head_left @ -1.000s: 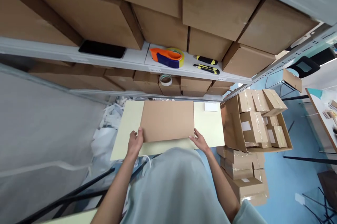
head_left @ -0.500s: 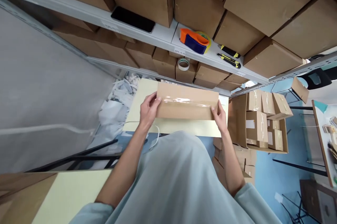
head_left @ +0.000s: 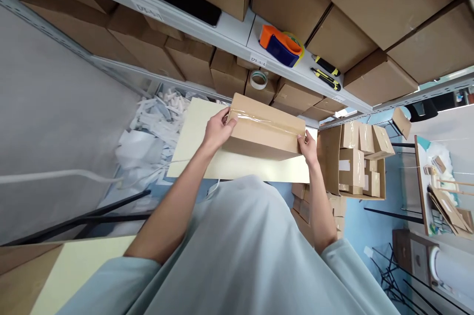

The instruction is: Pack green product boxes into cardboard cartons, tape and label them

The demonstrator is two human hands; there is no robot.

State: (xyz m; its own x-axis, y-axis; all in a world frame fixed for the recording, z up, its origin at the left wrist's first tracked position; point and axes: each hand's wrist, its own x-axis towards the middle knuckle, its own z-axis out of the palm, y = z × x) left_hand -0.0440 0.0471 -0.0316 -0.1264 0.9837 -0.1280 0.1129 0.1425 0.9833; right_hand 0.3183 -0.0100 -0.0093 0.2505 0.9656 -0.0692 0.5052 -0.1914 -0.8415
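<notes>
Between my two hands is a long brown cardboard box (head_left: 264, 130), tilted over a pale yellow tabletop (head_left: 196, 157). Shiny clear tape runs along its upper face. My left hand (head_left: 219, 130) is closed on the box's left end, thumb on the taped face and fingers partly hidden behind. My right hand (head_left: 307, 147) grips the opposite end near its lower corner. Above the box, on the shelf edge, lie an orange and blue tape dispenser (head_left: 280, 46) and two yellow and black utility knives (head_left: 326, 73).
A shelf rail (head_left: 237, 51) crosses just beyond the table, with boxes above and below. A black phone (head_left: 184, 0) and a tape roll (head_left: 258, 79) rest there. To the right stands a large carton (head_left: 329, 157) of taped boxes. Crumpled white material (head_left: 148, 132) lies at left.
Both hands have tipped the box, so its side facing me now shows below the taped face. Its left end has risen relative to its right. The camera view has shifted slightly.
</notes>
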